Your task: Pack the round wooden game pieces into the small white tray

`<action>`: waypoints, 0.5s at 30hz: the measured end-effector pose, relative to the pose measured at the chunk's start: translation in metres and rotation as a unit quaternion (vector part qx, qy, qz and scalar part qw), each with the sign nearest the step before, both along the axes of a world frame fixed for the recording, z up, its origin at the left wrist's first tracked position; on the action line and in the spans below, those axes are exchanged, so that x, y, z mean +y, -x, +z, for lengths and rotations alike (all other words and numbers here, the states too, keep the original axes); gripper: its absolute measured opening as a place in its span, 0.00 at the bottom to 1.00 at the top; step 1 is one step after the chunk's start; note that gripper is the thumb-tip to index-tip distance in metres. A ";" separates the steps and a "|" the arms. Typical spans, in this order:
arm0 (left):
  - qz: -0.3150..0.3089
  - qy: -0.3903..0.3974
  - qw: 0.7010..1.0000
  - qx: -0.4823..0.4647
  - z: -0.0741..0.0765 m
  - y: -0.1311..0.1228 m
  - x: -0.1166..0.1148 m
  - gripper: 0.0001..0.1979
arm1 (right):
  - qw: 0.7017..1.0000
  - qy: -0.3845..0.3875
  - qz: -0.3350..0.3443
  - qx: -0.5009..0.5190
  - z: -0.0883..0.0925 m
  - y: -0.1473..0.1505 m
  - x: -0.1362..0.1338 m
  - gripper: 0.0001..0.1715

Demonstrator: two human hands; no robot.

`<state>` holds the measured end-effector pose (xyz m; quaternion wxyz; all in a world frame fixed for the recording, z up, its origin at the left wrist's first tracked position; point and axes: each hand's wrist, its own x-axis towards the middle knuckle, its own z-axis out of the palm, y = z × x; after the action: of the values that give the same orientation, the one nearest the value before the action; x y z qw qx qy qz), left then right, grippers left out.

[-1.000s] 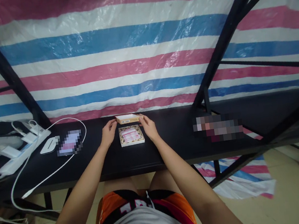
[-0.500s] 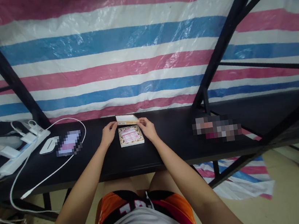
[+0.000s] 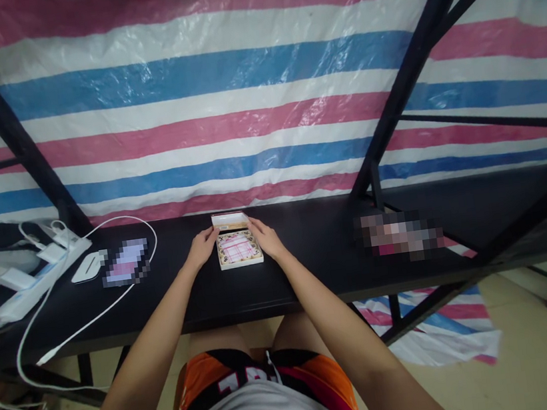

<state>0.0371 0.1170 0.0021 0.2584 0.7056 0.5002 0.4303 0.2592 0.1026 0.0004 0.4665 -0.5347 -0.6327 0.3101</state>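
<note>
A small square box tray (image 3: 239, 249) with a pink grid pattern inside lies on the black table (image 3: 311, 260). Its lid (image 3: 230, 221), white on top with a tan edge, is held just behind the tray. My left hand (image 3: 202, 247) grips the lid's left end and touches the tray's left side. My right hand (image 3: 264, 237) grips the lid's right end, its fingers curled beside the tray's right edge.
A white power strip (image 3: 36, 280) with plugs and a white cable (image 3: 86, 310) lie at the left, beside a white mouse (image 3: 87, 265) and a blurred phone (image 3: 127, 261). A blurred object (image 3: 401, 235) lies at the right. Black frame bars (image 3: 415, 58) rise against a striped tarp (image 3: 218, 91).
Both hands have brought the lid toward me and lower, from behind the tray to its far edge. My hands now sit closer to the tray's sides.
</note>
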 end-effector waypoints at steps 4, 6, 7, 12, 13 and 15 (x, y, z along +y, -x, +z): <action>-0.011 0.023 1.000 -0.008 0.002 -0.001 -0.002 0.24 | 0.999 0.017 0.015 -0.044 0.003 -0.001 -0.002 0.32; -0.014 0.029 0.999 -0.016 0.002 -0.001 -0.002 0.25 | 0.997 0.020 0.021 -0.065 0.004 -0.001 -0.004 0.34; -0.014 0.032 0.999 -0.022 0.002 -0.001 -0.002 0.25 | 0.997 0.021 0.022 -0.072 0.005 -0.001 -0.004 0.34; -0.011 0.048 0.997 -0.054 -0.003 -0.001 0.003 0.26 | 0.996 0.020 0.025 -0.081 0.007 0.001 -0.005 0.34; -0.012 0.051 0.997 -0.056 -0.004 -0.001 0.004 0.26 | 0.996 0.022 0.024 -0.082 0.007 0.001 -0.005 0.34; -0.008 0.056 0.997 -0.053 -0.006 0.000 0.006 0.26 | 0.996 0.023 0.025 -0.086 0.007 0.001 -0.004 0.33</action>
<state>0.0371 0.1226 -0.0035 0.3272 0.6697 0.5038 0.4366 0.2585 0.0982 0.0075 0.3900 -0.5544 -0.6760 0.2891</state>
